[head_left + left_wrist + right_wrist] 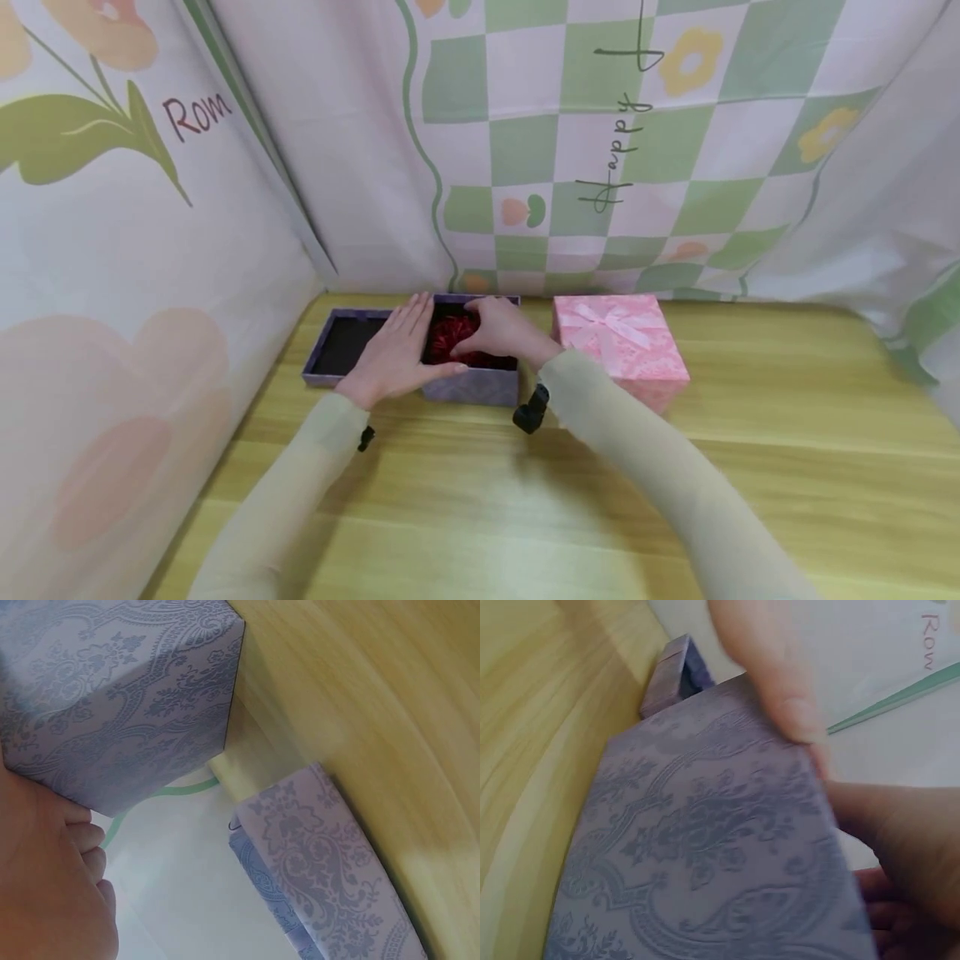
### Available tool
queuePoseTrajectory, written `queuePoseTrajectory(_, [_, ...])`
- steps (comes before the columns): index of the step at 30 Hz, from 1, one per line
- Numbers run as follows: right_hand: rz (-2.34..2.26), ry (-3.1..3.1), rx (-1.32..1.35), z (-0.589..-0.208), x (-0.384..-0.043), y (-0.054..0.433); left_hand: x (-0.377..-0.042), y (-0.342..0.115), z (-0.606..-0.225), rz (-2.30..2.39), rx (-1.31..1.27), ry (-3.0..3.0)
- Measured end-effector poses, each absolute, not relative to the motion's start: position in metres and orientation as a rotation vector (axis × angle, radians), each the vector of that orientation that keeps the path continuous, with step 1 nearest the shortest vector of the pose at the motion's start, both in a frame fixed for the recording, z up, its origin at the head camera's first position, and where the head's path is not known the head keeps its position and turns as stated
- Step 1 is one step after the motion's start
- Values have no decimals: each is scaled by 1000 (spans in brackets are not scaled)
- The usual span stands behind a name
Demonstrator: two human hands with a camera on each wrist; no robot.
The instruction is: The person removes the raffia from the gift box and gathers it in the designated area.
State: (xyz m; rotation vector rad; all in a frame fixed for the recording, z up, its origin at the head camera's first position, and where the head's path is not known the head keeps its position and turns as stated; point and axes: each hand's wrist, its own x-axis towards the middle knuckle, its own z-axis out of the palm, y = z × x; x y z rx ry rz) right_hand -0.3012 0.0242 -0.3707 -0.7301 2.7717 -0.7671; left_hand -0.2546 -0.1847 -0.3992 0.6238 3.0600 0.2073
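A box [471, 388] with a purple-grey floral pattern stands uncovered at the back of the table, red shredded filling [450, 333] inside it. My left hand [397, 350] lies over its left edge, fingers straight and thumb stretched along the front rim. In the left wrist view, fingers show beside the patterned box wall [127, 697]. From the right, my right hand [506, 329] reaches into the box. Its thumb and forefinger are spread apart at the red filling, and its other fingers are mostly hidden. A matching lid [337, 350] lies inside-up to the left, dark within.
To the right stands a pink gift box [618, 333] with a ribbon bow on top. Patterned cloth [525, 150] hangs behind the wooden table [465, 500], and more cloth [150, 292] hangs along its left side. A small black device is on each wrist.
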Motion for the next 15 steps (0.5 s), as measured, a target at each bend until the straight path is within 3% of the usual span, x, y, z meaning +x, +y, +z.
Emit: queuePoseTrajectory(15, [-569,2675,-692,-380,-315,7,-253,-184,-397,223,627,3042])
